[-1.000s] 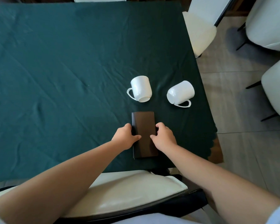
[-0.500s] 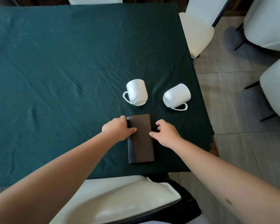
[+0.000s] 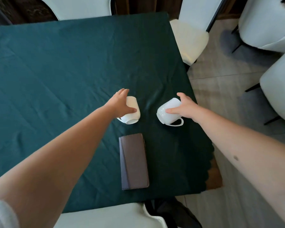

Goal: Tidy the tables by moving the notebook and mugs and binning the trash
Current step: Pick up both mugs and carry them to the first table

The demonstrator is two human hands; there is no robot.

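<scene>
Two white mugs lie on their sides on the dark green tablecloth. My left hand wraps over the left mug, thumb along its side, fingers reaching past its far end. My right hand curls over the right mug, whose handle rests on the cloth toward me. A brown leather notebook lies flat and closed near the table's front edge, below the mugs, with neither hand on it.
A cream chair seat is tucked under the near edge. Another cream chair stands at the table's right side, and two white chairs sit on the tiled floor at far right. The table's right edge runs just beyond the right mug.
Both hands left the notebook and reached forward onto the two mugs. The notebook stays flat on the cloth.
</scene>
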